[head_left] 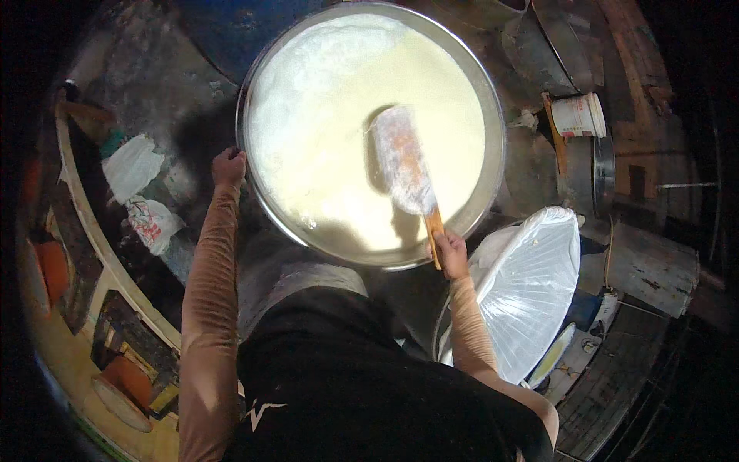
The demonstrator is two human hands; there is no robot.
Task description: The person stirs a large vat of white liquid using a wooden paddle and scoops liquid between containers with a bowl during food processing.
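we are looking at 1 broad round metal basin point(496, 138), which is holding pale yellow contents point(323, 115), whiter toward the upper-left edge.

the right hand point(448, 252) is closing around the wooden handle of 1 paddle point(402, 162); its fingers are wrapping the grip just beside the basin's lower-right edge. the paddle is pointing inward from that edge, its whitish, brown-patched blade lying over the contents right of the basin's middle. a dark shadow is showing along the blade's left side; whether the blade is touching the contents, we are not managing to tell.

the left hand point(229, 167) is resting at the basin's left edge with its fingers curling in. we are not able to tell whether it is gripping the edge or only touching it.

beyond the basin's lower-right edge, we are noting 1 container lined with white plastic point(531, 285), standing near the right forearm. past its right edge, 1 white bucket point(577, 115) is lying tilted. well left of the basin, 2 crumpled white bags point(135, 169) are lying close together.
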